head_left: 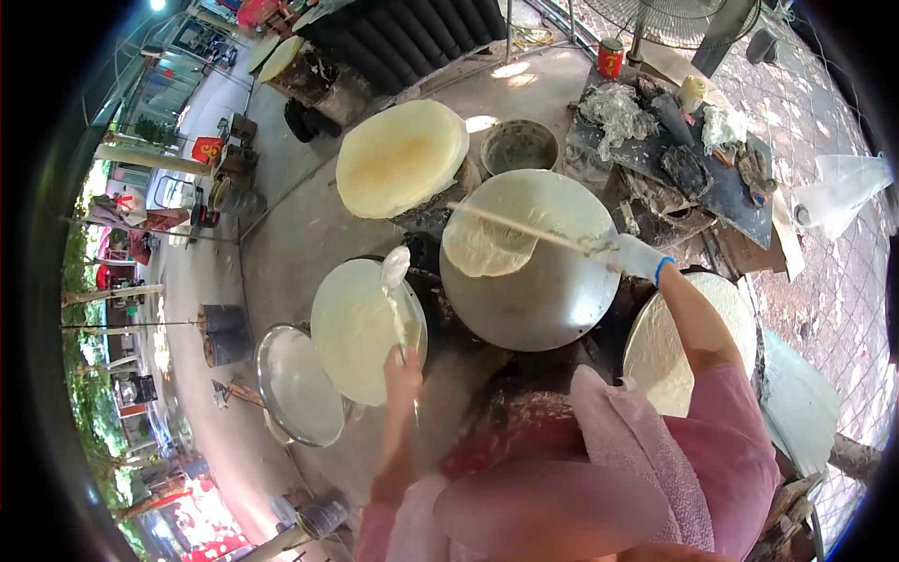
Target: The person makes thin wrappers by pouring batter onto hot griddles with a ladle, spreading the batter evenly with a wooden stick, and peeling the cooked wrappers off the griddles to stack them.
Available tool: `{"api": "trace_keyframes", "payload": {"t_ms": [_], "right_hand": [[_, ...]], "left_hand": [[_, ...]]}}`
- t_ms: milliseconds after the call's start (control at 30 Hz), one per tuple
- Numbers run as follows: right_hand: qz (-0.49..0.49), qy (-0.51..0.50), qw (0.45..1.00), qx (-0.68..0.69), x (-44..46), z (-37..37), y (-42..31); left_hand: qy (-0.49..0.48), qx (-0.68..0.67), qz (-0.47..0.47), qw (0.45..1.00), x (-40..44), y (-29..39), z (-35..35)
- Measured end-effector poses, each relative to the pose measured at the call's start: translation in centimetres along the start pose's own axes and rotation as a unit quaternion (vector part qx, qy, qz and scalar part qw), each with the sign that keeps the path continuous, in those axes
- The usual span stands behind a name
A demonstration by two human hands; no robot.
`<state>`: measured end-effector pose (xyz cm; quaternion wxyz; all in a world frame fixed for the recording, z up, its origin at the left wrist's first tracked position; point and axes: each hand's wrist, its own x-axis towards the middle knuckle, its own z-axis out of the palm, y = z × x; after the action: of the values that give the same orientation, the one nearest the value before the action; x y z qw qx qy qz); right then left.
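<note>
My left hand (403, 379) is closed around the handle of a ladle (395, 266), whose batter-coated bowl is raised above a pale round batter sheet (354, 342) on the left griddle. My right hand (637, 256), in a white glove with a blue cuff, grips a thin wooden stick (524, 229). This stick reaches across the middle griddle (543, 314). Pale batter (487, 245) covers the far and left part of that griddle, while its near part shows bare grey metal. Beneath my right forearm lies another griddle with a pale sheet (660, 361).
A thick stack of round flatbreads (403, 155) sits beyond the griddles, beside a dark basin (520, 147). At lower left stands a metal-rimmed bowl (302, 393). A cluttered board (721, 192) with plastic bags and a red can (610, 58) is at far right, near a fan (646, 19).
</note>
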<state>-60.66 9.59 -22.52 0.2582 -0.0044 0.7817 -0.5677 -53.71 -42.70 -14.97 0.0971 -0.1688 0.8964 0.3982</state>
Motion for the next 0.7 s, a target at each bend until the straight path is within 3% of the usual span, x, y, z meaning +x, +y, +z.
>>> {"api": "trace_keyframes", "payload": {"t_ms": [33,100,200,333,367,467,500,600,700], "right_hand": [[0.000,-0.033,0.999,-0.007,-0.2,0.3,-1.0],[0.136,-0.098,0.984,0.059,-2.7,1.5,-3.7],[0.154,-0.079,0.985,-0.008,-6.2,0.3,-5.3],[0.035,0.054,0.996,0.067,-2.1,-0.4,0.2],[-0.031,0.054,0.997,-0.048,-0.8,-0.4,0.3],[0.064,-0.087,0.993,0.043,0.8,2.0,1.3],[0.050,-0.131,0.982,0.129,-0.5,3.1,-0.3],[0.137,-0.147,0.979,0.031,-5.5,3.9,-4.9],[0.165,-0.083,0.979,0.081,-10.8,6.2,-3.4]], "left_hand": [[0.001,0.034,0.030,0.999,1.2,0.6,0.3],[0.005,0.100,0.087,0.991,3.0,1.4,1.1],[-0.011,0.173,0.183,0.968,6.3,0.4,2.5],[-0.048,0.283,0.152,0.946,7.3,2.2,3.6],[-0.049,0.303,0.161,0.938,7.1,2.7,3.5],[-0.079,0.367,0.180,0.909,5.1,3.2,2.0],[-0.094,0.388,0.185,0.898,4.2,3.1,1.3],[-0.119,0.374,0.171,0.903,0.2,1.7,-0.7],[-0.189,0.393,0.164,0.885,-3.3,-0.7,-1.1]]}}
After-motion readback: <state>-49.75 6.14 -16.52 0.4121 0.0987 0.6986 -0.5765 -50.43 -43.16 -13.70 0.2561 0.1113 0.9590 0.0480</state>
